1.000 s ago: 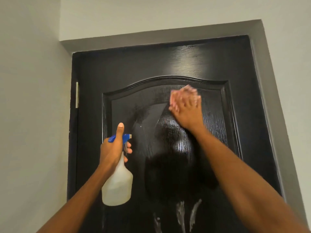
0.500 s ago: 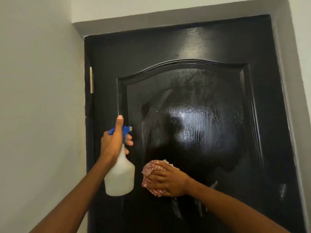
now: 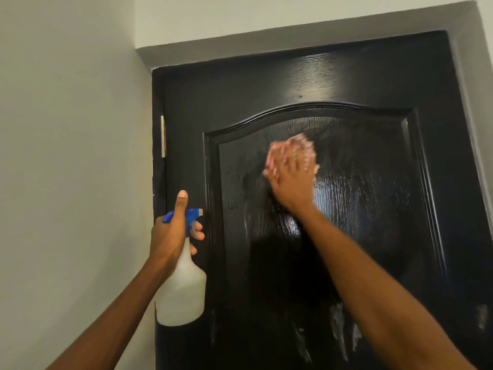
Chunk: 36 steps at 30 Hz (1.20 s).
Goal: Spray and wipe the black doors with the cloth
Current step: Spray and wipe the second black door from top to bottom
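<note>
1. The black door (image 3: 333, 236) fills the middle and right of the view, shut in a grey frame (image 3: 293, 41), with a pale wall (image 3: 66, 156) on the left.
2. The right hand (image 3: 292, 177) presses a pinkish cloth (image 3: 298, 145) flat against the upper part of the door's arched panel; both are blurred, and the fingers lie spread over the cloth.
3. The left hand (image 3: 170, 233) grips the neck of a white spray bottle (image 3: 181, 292) with a blue trigger head (image 3: 186, 214), thumb pointing up, just beside the door's left edge.
4. A brass hinge (image 3: 163, 140) shows on that edge.
5. Wet streaks (image 3: 338, 329) shine low on the panel.
</note>
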Motion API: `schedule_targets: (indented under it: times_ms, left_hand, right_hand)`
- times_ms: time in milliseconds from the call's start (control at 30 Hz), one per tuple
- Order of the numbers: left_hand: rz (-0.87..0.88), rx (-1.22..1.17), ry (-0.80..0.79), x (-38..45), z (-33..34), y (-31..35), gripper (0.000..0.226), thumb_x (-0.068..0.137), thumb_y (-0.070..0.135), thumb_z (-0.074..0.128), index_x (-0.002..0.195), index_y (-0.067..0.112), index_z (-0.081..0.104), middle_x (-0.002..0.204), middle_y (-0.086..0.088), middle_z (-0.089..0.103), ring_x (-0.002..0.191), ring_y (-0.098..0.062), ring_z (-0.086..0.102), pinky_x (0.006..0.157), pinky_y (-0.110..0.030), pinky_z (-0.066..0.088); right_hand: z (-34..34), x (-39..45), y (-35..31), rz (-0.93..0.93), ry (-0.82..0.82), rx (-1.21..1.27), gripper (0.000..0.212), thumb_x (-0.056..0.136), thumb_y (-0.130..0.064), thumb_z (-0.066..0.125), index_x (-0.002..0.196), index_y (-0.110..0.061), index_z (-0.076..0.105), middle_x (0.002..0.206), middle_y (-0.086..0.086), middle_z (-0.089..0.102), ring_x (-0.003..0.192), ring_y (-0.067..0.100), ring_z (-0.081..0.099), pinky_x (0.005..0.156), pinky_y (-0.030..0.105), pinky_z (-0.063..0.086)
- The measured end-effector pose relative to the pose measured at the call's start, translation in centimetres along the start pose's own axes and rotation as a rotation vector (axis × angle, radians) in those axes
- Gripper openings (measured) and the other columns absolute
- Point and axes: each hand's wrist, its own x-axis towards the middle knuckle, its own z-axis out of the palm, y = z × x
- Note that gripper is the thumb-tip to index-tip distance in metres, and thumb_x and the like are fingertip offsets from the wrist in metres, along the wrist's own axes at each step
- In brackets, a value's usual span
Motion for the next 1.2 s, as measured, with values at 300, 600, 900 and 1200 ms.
schedule_targets:
  times_ms: [300, 600, 900, 1200]
  left_hand:
    - [-0.001, 0.074, 0.031, -1.2, -2.8, -1.7, 0.073, 0.09, 0.07, 0.043, 0.09, 0.004, 0.072, 0.072, -0.014, 0.068, 0.059, -0.024, 0.066, 0.045, -0.029, 0.051]
    - [0.01, 0.049, 0.028, 1.4, -3.4, -1.8, 0.071, 0.094, 0.065, 0.04, 0.097, 0.001, 0.072, 0.072, -0.013, 0.067, 0.055, -0.02, 0.066, 0.043, -0.025, 0.052]
    - [-0.051, 0.114, 0.168, 0.9, -5.9, -4.6, 0.07, 0.088, 0.072, 0.039, 0.08, 0.01, 0.069, 0.071, -0.012, 0.068, 0.06, -0.024, 0.067, 0.048, -0.029, 0.052]
    - [-0.08, 0.115, 0.148, -1.1, -6.9, -4.0, 0.074, 0.086, 0.074, 0.04, 0.082, 0.007, 0.07, 0.07, -0.012, 0.069, 0.059, -0.025, 0.067, 0.051, -0.031, 0.055]
  right_hand:
    - [8.6, -20.7, -5.5, -1.248, -0.436, -0.246, 0.054, 0.1, -0.047, 0.051, 0.152, -0.032, 0.045, 0.153, -0.001, 0.05, 0.143, 0.025, 0.042, 0.125, 0.054, -0.007]
    - [-0.3, 4.7, -2.8, 0.01, 0.022, 0.007, 0.071, 0.103, -0.067, 0.017, 0.162, -0.034, -0.004, 0.171, 0.006, -0.006, 0.157, 0.033, -0.003, 0.122, 0.063, -0.008]
    - [7.7, -9.4, -11.5, -0.485, 0.015, 0.05, 0.066, 0.105, -0.052, 0.036, 0.163, -0.024, 0.02, 0.169, 0.011, 0.017, 0.156, 0.033, 0.017, 0.123, 0.061, 0.009]
    - [9.1, -16.7, -10.7, -1.054, -0.265, -0.182, 0.058, 0.102, -0.051, 0.035, 0.158, -0.035, 0.034, 0.159, 0.001, 0.043, 0.147, 0.026, 0.039, 0.122, 0.058, 0.0]
